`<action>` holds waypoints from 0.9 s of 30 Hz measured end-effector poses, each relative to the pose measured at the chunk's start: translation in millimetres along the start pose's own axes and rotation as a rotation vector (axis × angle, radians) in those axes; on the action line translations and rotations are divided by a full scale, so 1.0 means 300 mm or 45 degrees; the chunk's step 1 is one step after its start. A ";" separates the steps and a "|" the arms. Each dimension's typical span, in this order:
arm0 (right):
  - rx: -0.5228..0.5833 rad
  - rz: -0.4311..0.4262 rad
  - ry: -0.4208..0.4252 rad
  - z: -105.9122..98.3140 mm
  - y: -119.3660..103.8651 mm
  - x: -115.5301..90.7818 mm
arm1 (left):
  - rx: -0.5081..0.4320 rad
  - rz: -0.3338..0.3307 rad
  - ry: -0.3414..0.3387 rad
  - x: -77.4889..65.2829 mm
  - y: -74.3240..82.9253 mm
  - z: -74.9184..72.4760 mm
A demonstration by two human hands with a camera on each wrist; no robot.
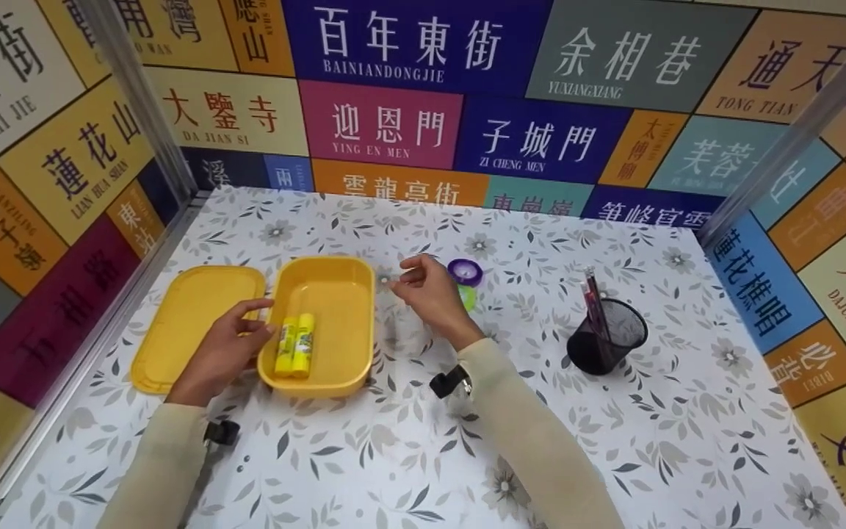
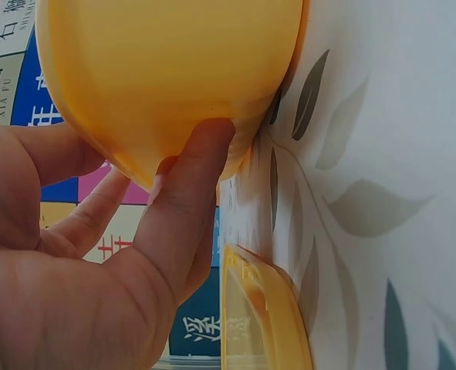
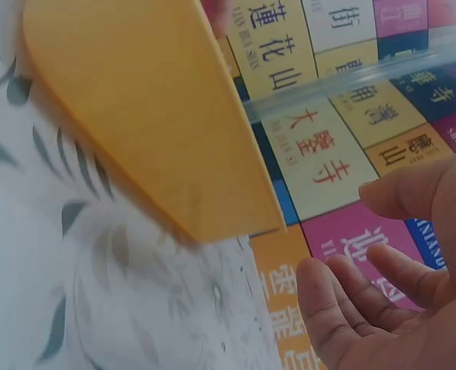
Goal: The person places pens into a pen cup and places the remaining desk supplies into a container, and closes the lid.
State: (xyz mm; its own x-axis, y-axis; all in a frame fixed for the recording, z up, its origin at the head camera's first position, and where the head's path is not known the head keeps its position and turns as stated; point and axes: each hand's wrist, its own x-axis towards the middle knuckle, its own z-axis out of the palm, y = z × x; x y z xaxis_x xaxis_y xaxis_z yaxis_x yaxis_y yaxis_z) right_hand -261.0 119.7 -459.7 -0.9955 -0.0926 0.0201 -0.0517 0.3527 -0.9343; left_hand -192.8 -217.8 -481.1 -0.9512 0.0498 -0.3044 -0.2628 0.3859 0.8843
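A yellow plastic box (image 1: 331, 301) stands uncovered on the table, with two yellow glue sticks (image 1: 296, 345) lying side by side in its near left part. At the box's left wall is my left hand (image 1: 228, 345). In the left wrist view its fingertips (image 2: 216, 131) touch the outside of the wall. My right hand (image 1: 434, 297) is raised to the right of the box, apart from it. Its fingers (image 3: 320, 301) are loosely bent and hold nothing. Just beyond this hand lie a purple ring-shaped roll (image 1: 465, 272) and a green one (image 1: 469, 297), the green partly hidden by the hand.
The box's yellow lid (image 1: 199, 316) lies flat to the left, partly behind my left hand. A black mesh pen cup (image 1: 606, 342) with several pencils (image 1: 596, 305) stands at the right. Panels with printed place names (image 1: 386, 125) enclose the floral-covered table (image 1: 408, 455) at the back and sides.
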 end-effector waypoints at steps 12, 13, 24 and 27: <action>-0.121 0.010 0.140 -0.116 0.108 0.026 | 0.005 0.040 0.004 0.001 -0.008 0.000; -0.138 0.013 0.143 -0.127 0.119 0.028 | 0.004 0.045 0.000 -0.001 -0.007 0.001; -0.329 0.104 0.241 -0.182 0.224 0.036 | 0.012 0.032 0.010 -0.001 -0.010 0.002; -0.393 0.089 0.283 -0.190 0.238 0.036 | 0.015 0.034 0.012 0.004 -0.009 0.003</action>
State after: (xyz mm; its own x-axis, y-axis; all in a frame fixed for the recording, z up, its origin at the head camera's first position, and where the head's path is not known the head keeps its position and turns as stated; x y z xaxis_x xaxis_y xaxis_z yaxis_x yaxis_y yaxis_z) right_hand -280.1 197.0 -506.0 -0.9886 0.1337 0.0688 0.0288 0.6178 -0.7858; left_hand -193.1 -217.9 -484.1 -0.9594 0.0516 -0.2772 -0.2353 0.3951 0.8880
